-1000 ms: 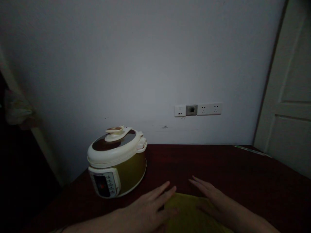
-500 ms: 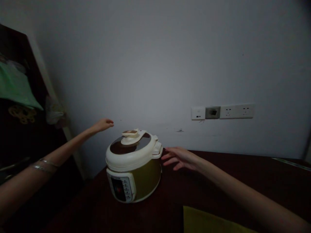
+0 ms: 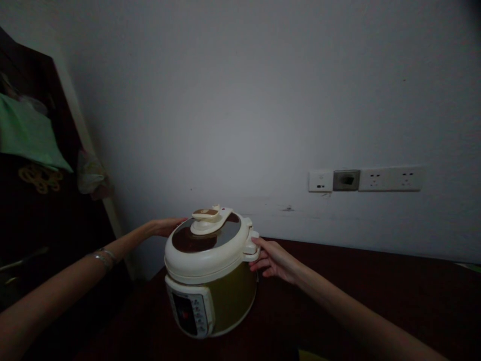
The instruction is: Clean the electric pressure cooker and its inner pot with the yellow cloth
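A white and olive-green electric pressure cooker (image 3: 236, 296) stands upright on a dark table, its lid on and its control panel (image 3: 190, 310) facing the near left. My right hand (image 3: 276, 259) is closed on the side handle (image 3: 252, 248), thumb on top and fingers curled beneath. On the opposite side, my left hand (image 3: 168, 226) grips the cooker at the lid's far left edge. The lid hides most of its fingers and whatever handle is there. The brown-topped lid knob (image 3: 206, 220) is untouched.
Behind the table (image 3: 338, 291) rises a pale wall with a row of sockets (image 3: 391, 179). At the left, a green cloth (image 3: 30, 133) and a plastic bag (image 3: 89, 173) hang by a dark door. A yellow-green edge (image 3: 310, 356) shows at the bottom.
Both hands have come in to the cooker: my left hand moved down and right to its far side, my right hand closed on the near handle. The view has shifted slightly.
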`<state>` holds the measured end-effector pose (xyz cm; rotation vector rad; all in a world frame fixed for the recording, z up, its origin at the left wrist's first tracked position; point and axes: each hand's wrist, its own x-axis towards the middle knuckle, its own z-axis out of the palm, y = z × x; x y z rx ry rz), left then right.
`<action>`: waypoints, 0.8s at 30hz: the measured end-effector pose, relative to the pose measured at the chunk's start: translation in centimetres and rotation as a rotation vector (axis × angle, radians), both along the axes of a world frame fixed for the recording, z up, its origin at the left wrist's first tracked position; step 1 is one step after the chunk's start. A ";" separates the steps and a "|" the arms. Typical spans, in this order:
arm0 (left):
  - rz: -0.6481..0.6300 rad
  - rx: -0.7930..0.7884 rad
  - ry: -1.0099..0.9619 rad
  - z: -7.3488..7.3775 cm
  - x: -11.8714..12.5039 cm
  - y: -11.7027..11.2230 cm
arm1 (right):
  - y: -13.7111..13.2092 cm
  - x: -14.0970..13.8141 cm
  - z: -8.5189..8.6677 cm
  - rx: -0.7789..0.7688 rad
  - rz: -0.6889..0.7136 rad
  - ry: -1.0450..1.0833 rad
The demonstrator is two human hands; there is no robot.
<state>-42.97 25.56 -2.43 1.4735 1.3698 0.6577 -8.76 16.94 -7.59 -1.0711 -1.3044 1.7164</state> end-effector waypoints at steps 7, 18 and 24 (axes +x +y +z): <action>-0.039 -0.182 -0.088 -2.0 -0.8 0.6 | -0.1 -0.5 -0.6 0.030 -0.055 0.035; 0.191 -0.083 -0.266 -4.9 -1.3 2.4 | 0.0 -2.7 -1.3 0.072 -0.262 0.121; 0.197 0.027 -0.122 -4.1 -1.0 1.0 | 1.0 -2.6 -1.2 0.134 -0.338 0.174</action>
